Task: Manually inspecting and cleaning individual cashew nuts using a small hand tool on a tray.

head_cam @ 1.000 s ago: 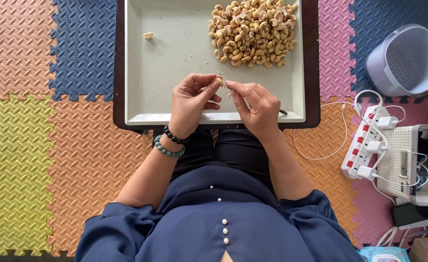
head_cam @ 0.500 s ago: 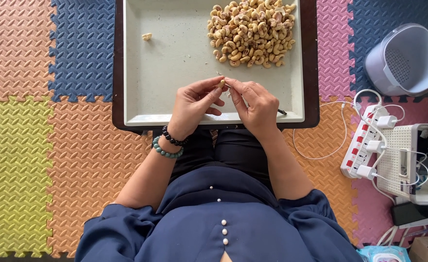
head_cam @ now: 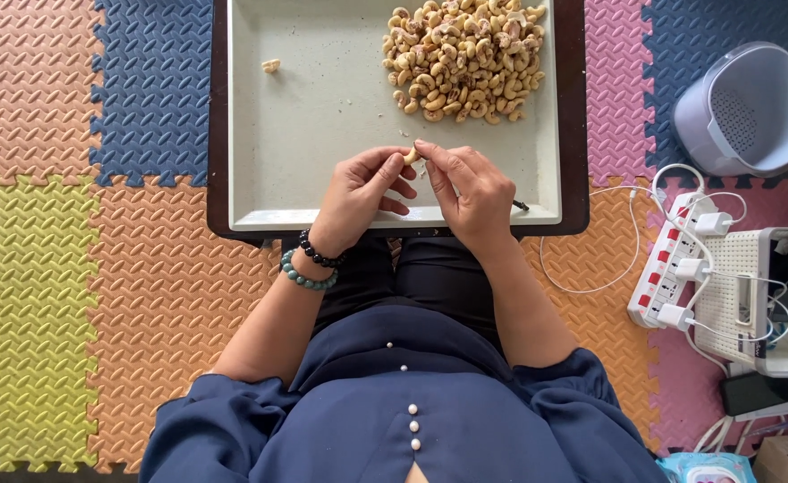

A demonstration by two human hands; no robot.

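While both hands work over the tray, the head view reads so:

Left hand: the left hand (head_cam: 358, 199), wearing a black and a green bead bracelet, pinches a single pale curved cashew kernel (head_cam: 410, 155) between thumb and fingertips.
Right hand: the right hand (head_cam: 474, 192) closes its thumb and forefinger on the same kernel from the other side.
Kernel's place: held just above the near part of the shallow pale grey rectangular tray (head_cam: 322, 107), which sits on a dark brown desk (head_cam: 576, 116).
Nearby: a heap of tan unpeeled cashews (head_cam: 463, 58) at the far right of the tray; one lone pale kernel (head_cam: 271, 65) at the far left.
Doing it well: I judge light, steady fingertip pressure best, so the kernel stays whole.
Change: against a second ago, the hands have drawn slightly closer together; heap and lone kernel lie unchanged.
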